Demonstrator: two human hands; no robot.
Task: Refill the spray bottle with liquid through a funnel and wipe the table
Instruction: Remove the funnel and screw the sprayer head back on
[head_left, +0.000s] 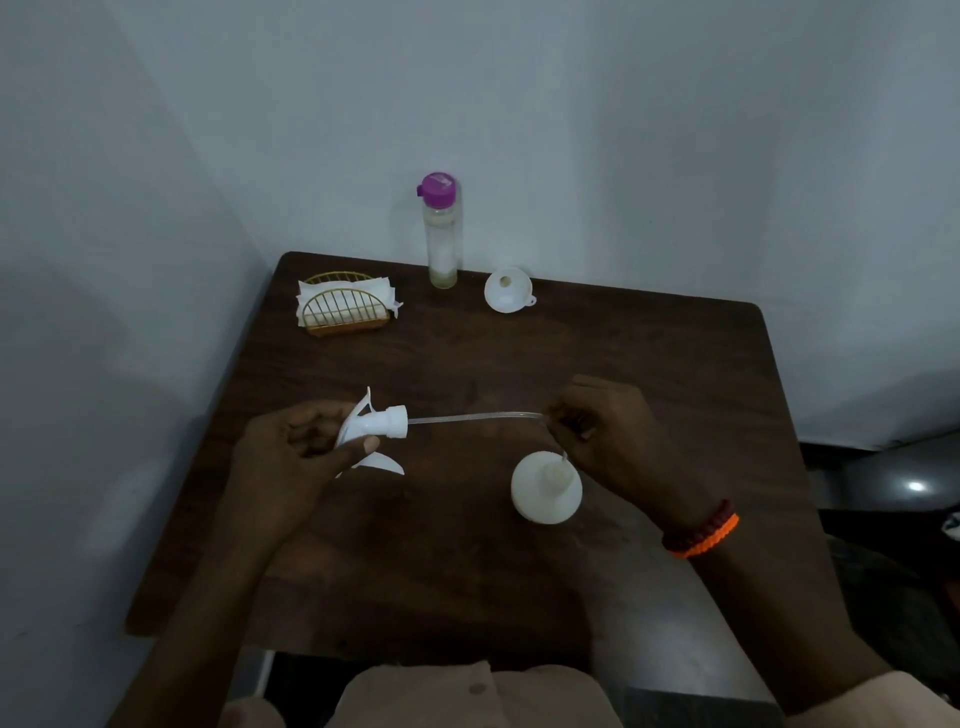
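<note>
Though dim, unlabelled white bottle (546, 487).

Plain room corner, wooden table (623, 364), napkin holder (345, 306)

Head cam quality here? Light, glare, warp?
Head view: dim, bluish light, dark wooden table underexposed; one glare spot on a dark object at right; wide-angle bending of table edges; thin clear dip tube faint; left hand slightly soft.
</note>
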